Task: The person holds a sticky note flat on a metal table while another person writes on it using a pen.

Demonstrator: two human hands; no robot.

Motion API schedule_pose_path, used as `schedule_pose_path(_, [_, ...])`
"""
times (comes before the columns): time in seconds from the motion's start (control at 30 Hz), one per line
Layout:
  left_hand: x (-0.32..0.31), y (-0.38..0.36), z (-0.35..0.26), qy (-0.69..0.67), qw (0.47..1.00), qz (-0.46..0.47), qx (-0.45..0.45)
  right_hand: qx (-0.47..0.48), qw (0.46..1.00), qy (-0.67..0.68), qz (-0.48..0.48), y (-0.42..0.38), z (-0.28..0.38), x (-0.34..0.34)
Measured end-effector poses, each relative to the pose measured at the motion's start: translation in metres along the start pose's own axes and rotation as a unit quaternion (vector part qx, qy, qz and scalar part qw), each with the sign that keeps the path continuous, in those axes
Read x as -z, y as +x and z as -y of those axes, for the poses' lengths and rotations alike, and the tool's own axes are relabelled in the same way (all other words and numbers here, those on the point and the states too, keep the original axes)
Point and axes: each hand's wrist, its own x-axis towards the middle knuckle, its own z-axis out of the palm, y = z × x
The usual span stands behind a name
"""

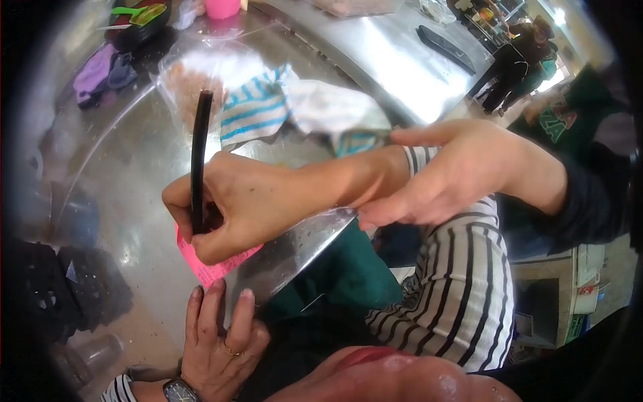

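Observation:
My right hand [241,201], in a black-and-white striped sleeve, grips a long black pen [199,161] that stands nearly upright. Its lower end is hidden by my fingers over a pink paper note [213,269], which bears small handwriting. At the note's near edge lies my left hand [224,338], fingers stretched out and apart, wearing a ring and a wristwatch. Another person's hand [469,171], in a dark sleeve, reaches from the right and rests against my right forearm and cuff.
On the metal table [144,208] lie a blue-striped cloth [258,107] and a clear plastic bag [181,87] with brownish contents. Farther off are a dark bowl [134,33] with a green utensil and purple cloth [100,74]. Black plastic holders [67,288] sit left. People [516,63] stand in the background.

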Motion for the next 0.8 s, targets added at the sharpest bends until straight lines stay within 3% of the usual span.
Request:
schedule_pose_path(0.07, [0.019, -0.018, -0.018, 0.03, 0.999, 0.012, -0.009, 0.011, 1.0, -0.011, -0.012, -0.012, 0.018, -0.02])
schedule_pose_path(0.1, [-0.02, 0.035, 0.055, 0.042, 0.997, 0.057, 0.008, 0.013, 1.0, 0.021, -0.01, 0.033, -0.067, 0.036])
schedule_pose_path(0.13, [0.002, 0.018, 0.067, 0.06, 0.991, 0.112, 0.037, 0.019, 0.996, 0.073, -0.037, 0.054, -0.07, 0.021])
schedule_pose_path(0.2, [-0.003, 0.014, 0.07, 0.011, 0.998, 0.053, -0.037, -0.03, 0.991, 0.124, -0.047, 0.057, -0.066, 0.024])
schedule_pose_path(0.23, [-0.005, 0.012, 0.07, 0.019, 0.998, 0.061, -0.014, -0.07, 0.984, 0.153, -0.052, 0.056, -0.06, 0.029])
schedule_pose_path(0.33, [-0.002, 0.01, 0.074, -0.058, 0.992, 0.078, -0.08, -0.084, 0.949, 0.294, -0.076, 0.062, -0.064, 0.034])
schedule_pose_path(0.37, [-0.003, 0.008, 0.074, -0.059, 0.993, 0.083, -0.062, -0.075, 0.928, 0.357, -0.074, 0.064, -0.069, 0.033])
schedule_pose_path(0.47, [-0.007, 0.007, 0.073, -0.078, 0.994, 0.061, -0.053, -0.101, 0.923, 0.354, -0.11, 0.064, -0.062, 0.03])
schedule_pose_path(0.63, [-0.013, 0.005, 0.067, -0.155, 0.982, 0.029, -0.101, -0.012, 0.906, 0.394, -0.156, 0.061, -0.076, 0.038])
schedule_pose_path(0.7, [-0.02, 0.002, 0.064, -0.192, 0.978, -0.003, -0.078, 0.004, 0.9, 0.403, -0.166, 0.064, -0.082, 0.041])
schedule_pose_path(0.77, [-0.015, 0.0, 0.066, -0.173, 0.956, 0.221, -0.084, 0.014, 0.859, 0.443, -0.257, 0.07, -0.088, 0.048])
schedule_pose_path(0.8, [-0.016, -0.002, 0.066, -0.176, 0.956, 0.222, -0.082, 0.011, 0.858, 0.445, -0.256, 0.071, -0.089, 0.051])
